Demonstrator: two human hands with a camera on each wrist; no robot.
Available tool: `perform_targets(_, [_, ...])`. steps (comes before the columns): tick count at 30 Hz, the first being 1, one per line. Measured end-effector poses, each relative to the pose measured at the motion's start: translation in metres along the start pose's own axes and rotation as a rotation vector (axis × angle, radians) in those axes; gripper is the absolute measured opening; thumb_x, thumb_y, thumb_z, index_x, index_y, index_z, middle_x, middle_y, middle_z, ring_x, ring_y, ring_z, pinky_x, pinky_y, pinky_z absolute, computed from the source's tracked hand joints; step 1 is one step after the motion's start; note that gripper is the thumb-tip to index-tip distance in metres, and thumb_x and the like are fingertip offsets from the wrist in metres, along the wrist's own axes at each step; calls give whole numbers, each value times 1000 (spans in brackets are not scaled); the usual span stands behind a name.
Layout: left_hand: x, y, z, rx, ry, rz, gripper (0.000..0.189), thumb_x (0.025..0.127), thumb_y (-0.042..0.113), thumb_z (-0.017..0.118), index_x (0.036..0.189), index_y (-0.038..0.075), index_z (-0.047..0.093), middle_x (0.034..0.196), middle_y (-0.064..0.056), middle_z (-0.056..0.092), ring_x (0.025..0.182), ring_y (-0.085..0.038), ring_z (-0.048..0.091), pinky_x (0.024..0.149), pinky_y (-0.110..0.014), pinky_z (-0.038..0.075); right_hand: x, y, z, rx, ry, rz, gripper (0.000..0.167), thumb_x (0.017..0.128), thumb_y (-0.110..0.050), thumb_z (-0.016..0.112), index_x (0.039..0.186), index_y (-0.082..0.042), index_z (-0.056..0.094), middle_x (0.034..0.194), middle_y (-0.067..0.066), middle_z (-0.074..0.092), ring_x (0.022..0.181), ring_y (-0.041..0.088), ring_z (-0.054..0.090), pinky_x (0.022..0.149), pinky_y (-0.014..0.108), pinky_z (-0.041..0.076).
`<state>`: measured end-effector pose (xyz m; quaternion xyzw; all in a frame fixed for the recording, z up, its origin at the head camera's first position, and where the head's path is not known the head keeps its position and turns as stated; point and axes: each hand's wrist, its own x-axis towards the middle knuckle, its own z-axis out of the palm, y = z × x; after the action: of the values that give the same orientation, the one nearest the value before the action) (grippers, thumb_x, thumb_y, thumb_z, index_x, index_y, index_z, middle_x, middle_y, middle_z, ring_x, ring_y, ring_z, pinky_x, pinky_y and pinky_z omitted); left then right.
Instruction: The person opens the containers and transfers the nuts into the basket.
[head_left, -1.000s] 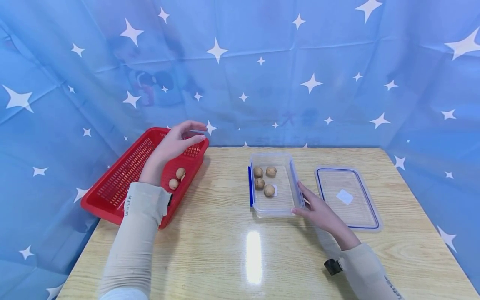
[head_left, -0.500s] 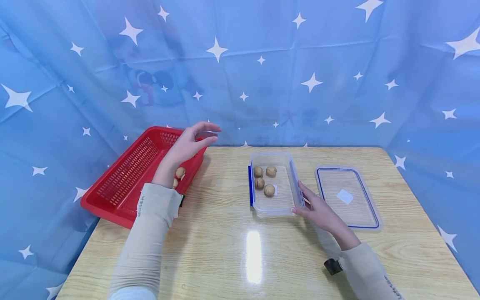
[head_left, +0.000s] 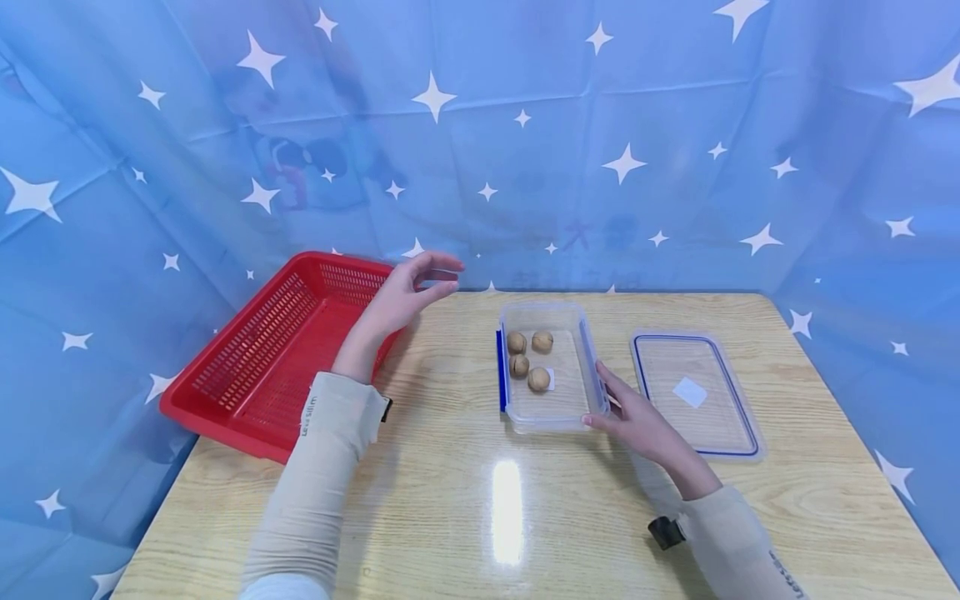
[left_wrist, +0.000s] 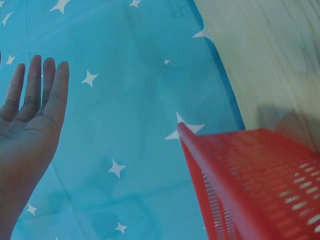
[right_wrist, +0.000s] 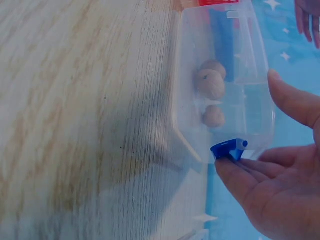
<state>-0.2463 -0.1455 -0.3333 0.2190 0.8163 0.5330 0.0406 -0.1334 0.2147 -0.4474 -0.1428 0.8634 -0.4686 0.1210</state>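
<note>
My left hand [head_left: 402, 298] hangs above the far right rim of the red plastic basket [head_left: 225, 429], fingers extended and holding nothing. In the left wrist view its palm [left_wrist: 32, 130] shows bare beside the basket's perforated wall [left_wrist: 275, 170]. My right hand [head_left: 637, 423] grips the right side of a clear food storage box [head_left: 558, 410], thumb at the near corner. The right wrist view has its fingers touching a blue latch [right_wrist: 229, 149] on that box. Several walnuts [head_left: 538, 380] lie in the box, mostly toward its left. Part of the basket's inside is hidden by my left arm.
The clear lid [head_left: 720, 408] with a blue seal lies flat on the wooden table [head_left: 420, 508], right of the box. A blue curtain with white stars [head_left: 480, 150] hangs behind the table and at both sides.
My left hand has moved right, from over the basket to its far right rim, and the forearm now covers the walnuts seen in the basket earlier. My right hand and the box stay put.
</note>
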Motion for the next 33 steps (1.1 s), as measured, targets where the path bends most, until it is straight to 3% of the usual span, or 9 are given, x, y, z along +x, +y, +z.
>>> perform_targets(12, [6, -8, 22, -55, 21, 48, 38, 96, 14, 65, 132, 7, 58, 133, -12, 61, 127, -31, 59, 107, -43, 50, 0, -3, 0, 4, -3, -2, 89, 96, -19, 66, 156, 9, 6, 161, 36, 6, 144, 58, 20, 113, 54, 31])
perform_targets(23, [9, -14, 42, -105, 14, 46, 35, 97, 11, 63, 131, 2, 57, 133, -19, 61, 126, -32, 58, 105, -45, 51, 1, 1, -1, 5, -2, -2, 88, 97, -18, 65, 156, 7, 5, 162, 35, 6, 144, 57, 20, 113, 54, 30])
perform_targets(33, [11, -26, 64, -146, 9, 40, 34, 97, 14, 65, 130, 5, 59, 130, -16, 63, 125, -29, 59, 106, -46, 50, 1, 1, 0, 9, -2, -5, 88, 97, -16, 65, 156, 8, 5, 161, 35, 6, 144, 58, 20, 114, 55, 30])
